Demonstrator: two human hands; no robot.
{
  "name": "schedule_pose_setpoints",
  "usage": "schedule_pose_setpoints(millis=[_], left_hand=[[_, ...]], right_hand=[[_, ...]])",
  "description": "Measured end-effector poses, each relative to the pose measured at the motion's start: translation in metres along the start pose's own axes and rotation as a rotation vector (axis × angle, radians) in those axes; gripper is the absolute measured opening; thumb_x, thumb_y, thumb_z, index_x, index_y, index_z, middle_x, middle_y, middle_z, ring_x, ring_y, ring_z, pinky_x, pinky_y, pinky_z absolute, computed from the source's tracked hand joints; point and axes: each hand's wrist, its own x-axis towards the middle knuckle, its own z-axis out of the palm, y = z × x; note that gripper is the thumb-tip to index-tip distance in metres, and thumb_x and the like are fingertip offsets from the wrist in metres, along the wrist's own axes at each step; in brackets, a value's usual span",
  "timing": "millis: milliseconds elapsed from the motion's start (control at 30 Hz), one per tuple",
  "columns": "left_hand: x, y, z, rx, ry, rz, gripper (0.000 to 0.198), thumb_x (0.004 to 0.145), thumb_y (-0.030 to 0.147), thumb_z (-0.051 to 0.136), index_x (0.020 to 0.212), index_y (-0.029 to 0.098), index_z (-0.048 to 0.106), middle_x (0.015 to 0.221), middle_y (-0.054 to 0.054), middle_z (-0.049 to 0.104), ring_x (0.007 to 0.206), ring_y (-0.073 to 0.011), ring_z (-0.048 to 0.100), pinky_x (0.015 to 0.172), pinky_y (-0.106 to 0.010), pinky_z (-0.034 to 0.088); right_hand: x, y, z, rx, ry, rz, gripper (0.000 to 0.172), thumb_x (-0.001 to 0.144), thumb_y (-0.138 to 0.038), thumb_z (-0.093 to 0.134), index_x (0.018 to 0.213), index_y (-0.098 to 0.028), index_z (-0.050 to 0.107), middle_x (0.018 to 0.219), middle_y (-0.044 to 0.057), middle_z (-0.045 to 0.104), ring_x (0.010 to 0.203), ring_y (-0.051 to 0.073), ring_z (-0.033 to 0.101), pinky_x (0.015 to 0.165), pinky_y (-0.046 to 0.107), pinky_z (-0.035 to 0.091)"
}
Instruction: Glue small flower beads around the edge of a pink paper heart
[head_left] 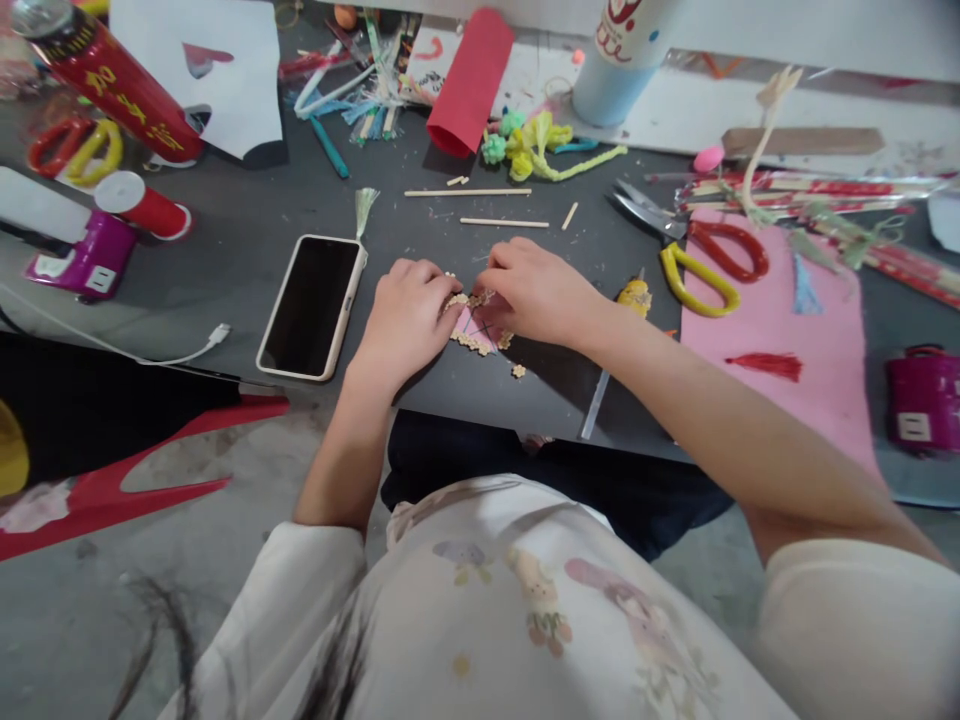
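Note:
A small pink paper piece (468, 322) edged with tan flower-shaped pieces (474, 345) lies on the dark table between my hands. My left hand (411, 312) is closed at its left edge, thumb and fingertips pressed on the border. From the upper right, my right hand (534, 292) reaches over the piece with its fingers pinched together at the top border. Whatever they hold is hidden by the fingers. Dark crossed lines mark the pink surface. One loose flower-shaped piece (518, 371) rests just below it, apart from the border.
A phone (311, 308) lies left of my hands. Thin wooden sticks (504, 223) lie beyond them. To the right are scissors (697, 250), a glue gun (634, 296) with a clear glue stick (595, 405), and pink sheet (817, 390). A bottle (626, 60) stands behind.

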Motion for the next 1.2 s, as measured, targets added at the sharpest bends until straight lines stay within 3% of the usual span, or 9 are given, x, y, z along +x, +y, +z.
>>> schedule_pose_setpoints(millis=[300,667,867,1033,1200], left_hand=[[0.003,0.004,0.002,0.017,-0.026,-0.040,0.018,0.092,0.030,0.054,0.097,0.021,0.069,0.103,-0.010,0.065,0.108,-0.0336,0.055,0.089,-0.049,0.044],[0.001,0.002,0.004,0.039,0.046,0.010,0.017,0.093,0.032,0.053,0.095,0.022,0.067,0.099,-0.008,0.066,0.103,-0.0304,0.057,0.084,-0.045,0.045],[-0.004,0.006,-0.005,0.040,0.024,-0.007,0.023,0.096,0.034,0.050,0.106,0.022,0.066,0.107,-0.009,0.065,0.109,-0.0306,0.055,0.091,-0.046,0.042],[-0.020,0.012,-0.015,-0.075,-0.047,0.157,0.026,0.098,0.033,0.046,0.108,0.023,0.068,0.111,-0.008,0.066,0.112,-0.0269,0.053,0.096,-0.044,0.041],[-0.028,0.015,-0.010,-0.086,-0.131,0.282,0.026,0.098,0.034,0.048,0.112,0.023,0.067,0.117,-0.008,0.065,0.118,-0.0275,0.051,0.102,-0.047,0.038]], right_hand=[[0.003,0.001,0.008,-0.030,0.017,0.001,0.014,0.086,-0.020,0.056,0.089,-0.013,0.068,0.089,0.010,0.055,0.088,0.024,0.046,0.075,0.036,0.036],[0.002,0.003,0.012,-0.027,0.074,-0.034,0.014,0.087,-0.019,0.055,0.087,-0.015,0.068,0.086,0.009,0.054,0.086,0.023,0.046,0.073,0.036,0.037],[-0.003,0.003,0.004,-0.006,0.084,-0.033,0.018,0.089,-0.022,0.054,0.096,-0.014,0.068,0.090,0.010,0.056,0.089,0.024,0.047,0.075,0.036,0.039],[-0.020,0.001,-0.006,0.084,0.071,-0.110,0.020,0.091,-0.031,0.055,0.089,-0.017,0.069,0.089,0.009,0.057,0.088,0.023,0.048,0.076,0.035,0.039],[-0.035,-0.005,-0.006,0.116,0.005,-0.142,0.022,0.091,-0.034,0.058,0.085,-0.016,0.071,0.092,0.010,0.059,0.089,0.023,0.050,0.079,0.036,0.040]])
